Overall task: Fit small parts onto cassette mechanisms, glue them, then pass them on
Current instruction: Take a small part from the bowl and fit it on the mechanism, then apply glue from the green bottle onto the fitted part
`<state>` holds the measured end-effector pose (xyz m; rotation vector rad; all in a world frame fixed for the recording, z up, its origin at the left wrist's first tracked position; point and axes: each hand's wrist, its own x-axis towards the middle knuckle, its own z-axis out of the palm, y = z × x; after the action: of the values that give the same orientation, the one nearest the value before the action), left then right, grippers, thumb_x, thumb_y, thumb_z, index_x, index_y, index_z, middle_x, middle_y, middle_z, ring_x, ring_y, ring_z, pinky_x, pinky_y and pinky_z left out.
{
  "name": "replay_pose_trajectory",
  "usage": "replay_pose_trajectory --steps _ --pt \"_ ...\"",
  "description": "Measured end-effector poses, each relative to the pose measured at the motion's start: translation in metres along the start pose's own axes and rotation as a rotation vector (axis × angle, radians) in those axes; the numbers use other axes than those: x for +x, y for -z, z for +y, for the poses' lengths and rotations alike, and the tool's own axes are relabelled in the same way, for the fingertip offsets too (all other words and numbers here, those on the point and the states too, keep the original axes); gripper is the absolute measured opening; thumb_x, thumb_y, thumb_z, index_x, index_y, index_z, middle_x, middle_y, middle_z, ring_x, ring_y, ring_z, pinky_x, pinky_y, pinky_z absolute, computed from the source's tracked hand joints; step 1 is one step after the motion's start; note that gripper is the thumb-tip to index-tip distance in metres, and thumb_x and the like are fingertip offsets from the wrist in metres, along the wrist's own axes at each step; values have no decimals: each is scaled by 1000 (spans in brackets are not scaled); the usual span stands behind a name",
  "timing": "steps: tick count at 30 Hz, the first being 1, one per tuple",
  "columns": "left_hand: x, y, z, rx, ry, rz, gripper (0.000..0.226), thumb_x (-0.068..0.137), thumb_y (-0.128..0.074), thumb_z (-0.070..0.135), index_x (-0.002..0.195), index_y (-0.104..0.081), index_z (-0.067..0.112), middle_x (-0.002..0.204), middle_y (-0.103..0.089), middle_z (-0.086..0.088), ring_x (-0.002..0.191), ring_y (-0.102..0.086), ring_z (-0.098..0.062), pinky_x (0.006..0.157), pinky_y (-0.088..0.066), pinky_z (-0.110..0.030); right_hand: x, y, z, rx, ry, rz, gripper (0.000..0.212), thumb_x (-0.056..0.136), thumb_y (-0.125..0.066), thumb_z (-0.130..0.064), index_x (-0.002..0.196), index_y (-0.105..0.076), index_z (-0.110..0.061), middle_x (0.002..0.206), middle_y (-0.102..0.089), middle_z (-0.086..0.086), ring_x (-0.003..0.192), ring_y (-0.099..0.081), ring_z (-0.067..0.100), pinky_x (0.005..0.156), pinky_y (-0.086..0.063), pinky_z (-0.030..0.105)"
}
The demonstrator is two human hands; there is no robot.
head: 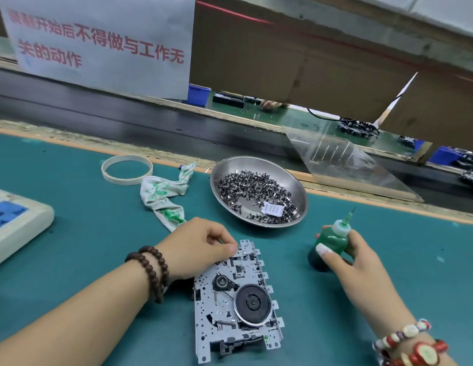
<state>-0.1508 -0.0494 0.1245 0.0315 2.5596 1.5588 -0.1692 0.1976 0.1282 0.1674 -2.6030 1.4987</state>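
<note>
Here, near the bench's front edge, the grey perforated-metal cassette mechanism (pixel 236 299) lies flat; the left hand (pixel 195 247) pinches at its far corner, seemingly seating a small part. The right hand (pixel 362 262) is clamped round the green glue bottle with a needle tip (pixel 331 245), standing just right of it, so gluing and passing on look still to do. Further back sits the round steel dish of small dark parts (pixel 259 191). Beyond the bench's far edge, a white paper sign (pixel 98 43) reads "开始后不得做与工作无关的动作".

Head view, close, angled down at bench (pixel 71 233)
</note>
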Motion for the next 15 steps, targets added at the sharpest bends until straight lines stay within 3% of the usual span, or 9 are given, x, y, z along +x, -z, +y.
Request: replay_pose_trajectory --steps 2,4,7,10,13,15 --pt "2 2 0 -39 31 4 10 83 -66 23 75 -70 19 74 -68 -3 66 -53 -9 70 -47 -23 -1 -3 -5 36 51 69 9 84 -60 -28 92 -58 -32 83 -66 -18 77 -62 -7 68 -43 2" --pt "4 3 1 -76 74 -3 10 83 -67 22 76 -71 17 81 -71 -7 69 -56 -10 76 -51 -28 -4 -7 -17 171 63 71 24 77 -51 -45 95 -62 -33 71 -64 -15 59 -59 2 56 -48 10" --pt "6 4 2 -122 113 -14 9 82 -69 20 74 -72 16 84 -71 -11 70 -56 -12 75 -50 -28 -3 -8 -31 211 83 -32 30 85 -51 -52 108 -64 -37 69 -58 -6 45 -49 2 40 -39 14" --pt "7 6 1 -179 136 -36 10 81 -70 18 71 -71 16 66 -67 0 61 -54 -7 66 -46 -18 0 -13 -34 329 45 -152 37 79 -61 -39 115 -62 -29 66 -57 3 47 -48 5 40 -35 15" --pt "7 6 -1 -192 156 -41 10 80 -70 18 71 -71 16 62 -66 6 58 -56 -3 65 -47 -14 2 -17 -29 670 -80 -102 31 68 -57 -31 94 -65 -16 67 -59 -3 49 -44 6 37 -32 12" --pt "7 6 0 -200 164 -38 10 81 -69 17 72 -72 16 66 -68 3 61 -57 -5 68 -48 -16 3 -16 -27 888 -162 -65 16 65 -61 -25 77 -68 -17 72 -58 -5 50 -37 2 36 -30 10"
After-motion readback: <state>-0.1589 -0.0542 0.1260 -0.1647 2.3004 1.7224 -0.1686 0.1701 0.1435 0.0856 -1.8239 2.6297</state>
